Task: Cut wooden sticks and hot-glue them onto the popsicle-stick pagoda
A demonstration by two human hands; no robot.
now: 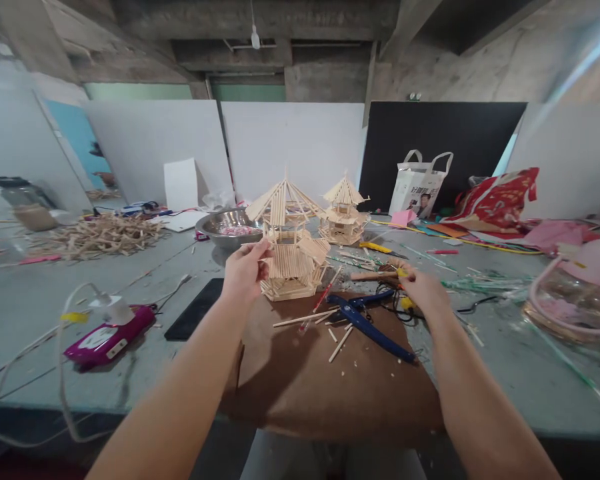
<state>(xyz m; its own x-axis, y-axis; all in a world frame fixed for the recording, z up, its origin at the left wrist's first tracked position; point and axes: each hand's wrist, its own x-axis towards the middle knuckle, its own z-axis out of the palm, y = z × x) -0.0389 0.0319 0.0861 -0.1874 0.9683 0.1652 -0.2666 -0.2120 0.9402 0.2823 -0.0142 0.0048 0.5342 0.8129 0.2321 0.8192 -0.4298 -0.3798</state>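
A wooden-stick pagoda model [293, 237] stands on the table at the far edge of a brown board [330, 380]. My left hand [245, 270] pinches a thin stick against the model's left side at mid height. My right hand [420, 288] is closed on a wooden-handled tool with yellow parts [380, 275], lying to the right of the model. A second, smaller pagoda [344, 210] stands behind. Blue-handled pliers [373, 323] and loose sticks [307, 319] lie on the board between my hands.
A pile of sticks [100, 235] lies at the left, a metal bowl [225, 230] behind the model. A magenta device [111, 335] with a white cable, a black phone [195, 309], a pink-lidded clear container [575, 293], a white bag [420, 183] and red cloth [497, 197] surround the work area.
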